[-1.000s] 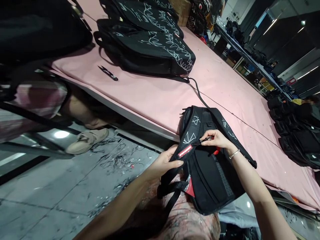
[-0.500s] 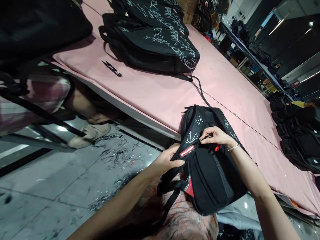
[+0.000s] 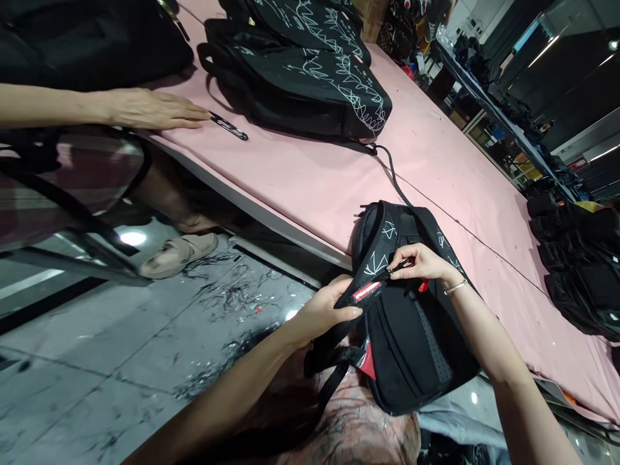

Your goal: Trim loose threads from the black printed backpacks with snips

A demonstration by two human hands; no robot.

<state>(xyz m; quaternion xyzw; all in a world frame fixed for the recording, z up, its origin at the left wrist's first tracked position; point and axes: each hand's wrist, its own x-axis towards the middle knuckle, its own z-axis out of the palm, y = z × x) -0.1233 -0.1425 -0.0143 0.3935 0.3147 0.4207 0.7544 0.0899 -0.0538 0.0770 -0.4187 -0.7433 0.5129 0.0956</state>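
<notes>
A black backpack [image 3: 404,361] with white line drawings on its straps leans on my lap against the table edge, its back panel towards me. My left hand [image 3: 334,308] is closed round one shoulder strap [image 3: 375,258], beside its red label [image 3: 367,292]. In my right hand [image 3: 419,263] is a pair of small black thread snips [image 3: 403,265], partly hidden by my fingers, with the tip at the strap's edge above the label. A red piece [image 3: 423,285] hangs just under that hand.
Another person's hand [image 3: 150,110] touches a second pair of black snips [image 3: 230,126] on the pink-covered table [image 3: 300,181]. Finished-looking black backpacks [image 3: 310,97] lie behind, another black bag [image 3: 87,45] at left. Thread scraps [image 3: 227,303] litter the floor. More bags [image 3: 576,265] stand at right.
Another person's hand has come in from the left and reached the snips on the table. My hands keep nearly the same place on the strap; the view has shifted slightly.
</notes>
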